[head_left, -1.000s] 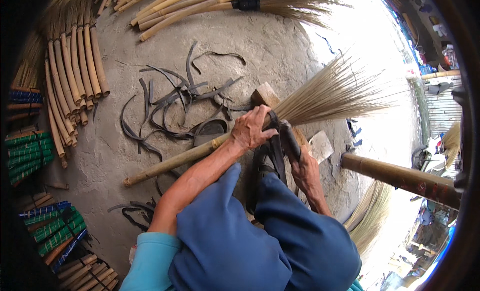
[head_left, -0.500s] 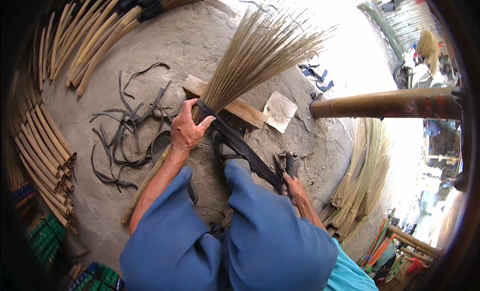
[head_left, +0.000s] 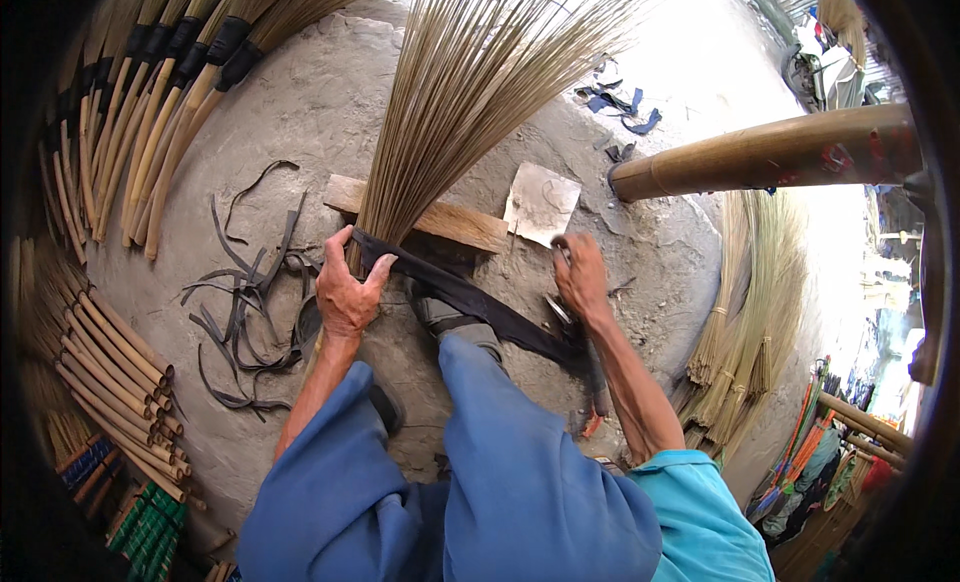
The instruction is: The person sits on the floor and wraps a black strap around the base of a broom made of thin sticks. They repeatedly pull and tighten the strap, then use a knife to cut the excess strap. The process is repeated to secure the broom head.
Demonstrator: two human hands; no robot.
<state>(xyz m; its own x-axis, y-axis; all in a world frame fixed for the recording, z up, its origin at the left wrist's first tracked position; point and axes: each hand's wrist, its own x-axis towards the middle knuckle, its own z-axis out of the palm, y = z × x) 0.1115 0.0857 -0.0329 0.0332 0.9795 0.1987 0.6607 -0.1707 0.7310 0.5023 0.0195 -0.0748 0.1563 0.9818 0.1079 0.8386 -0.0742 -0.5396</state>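
A broom's fanned bristles (head_left: 440, 112) spread away from me, bound at the base by a wide black strip (head_left: 480, 304). My left hand (head_left: 348, 287) is closed around that base and the strip's near end. The strip stretches to the lower right, past my shoe, towards a hammer-like tool (head_left: 597, 382) with a reddish handle end. My right hand (head_left: 580, 275) is raised off the tool, its fingers curled together near a pale square sheet (head_left: 542, 204). Whatever those fingers hold, if anything, is hidden. Part of the broom's handle runs beneath my left forearm.
A wooden block (head_left: 455, 225) lies under the bristles. Loose black strips (head_left: 240, 312) tangle on the ground at left. Bamboo handles (head_left: 120, 382) and finished brooms (head_left: 190, 92) are stacked further left. At right are a thick bamboo pole (head_left: 760, 157) and bristle bundles (head_left: 745, 322).
My right hand has let go of the hammer-like tool and moved up and away from me, fingers curled. My left hand still grips the broom's base. The view has shifted.
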